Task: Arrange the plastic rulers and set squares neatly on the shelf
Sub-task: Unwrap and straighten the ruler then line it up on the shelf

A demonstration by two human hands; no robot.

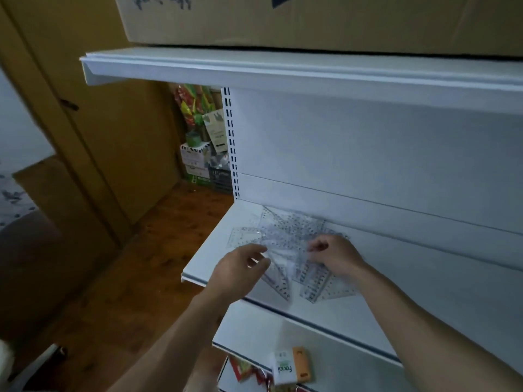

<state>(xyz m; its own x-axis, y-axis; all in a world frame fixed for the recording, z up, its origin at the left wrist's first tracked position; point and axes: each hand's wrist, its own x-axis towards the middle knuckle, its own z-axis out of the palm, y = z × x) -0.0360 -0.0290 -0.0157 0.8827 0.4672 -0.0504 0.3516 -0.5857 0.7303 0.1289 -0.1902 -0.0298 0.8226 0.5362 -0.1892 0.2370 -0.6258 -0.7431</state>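
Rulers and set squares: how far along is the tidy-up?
Done: nothing sorted yet; the clear rulers and set squares lie overlapping in one jumble on the white shelf. In hand: the left hand pinches a set square at their front edge; the right hand rests curled on them, grip unclear. Left: separate everything and line it up.

On middle shelf (215, 250), toward its left end: overlapping pile of rulers and set squares (288, 233), left hand (240, 268) at pile's front-left edge, right hand (338, 254) on its right side. Above: upper shelf (283, 72) with cardboard box (283, 21) on top. Below: lower shelf (254, 326), tissue pack (284, 369) near its front edge; left of shelving and further back, stacked packets and boxes (198, 159).
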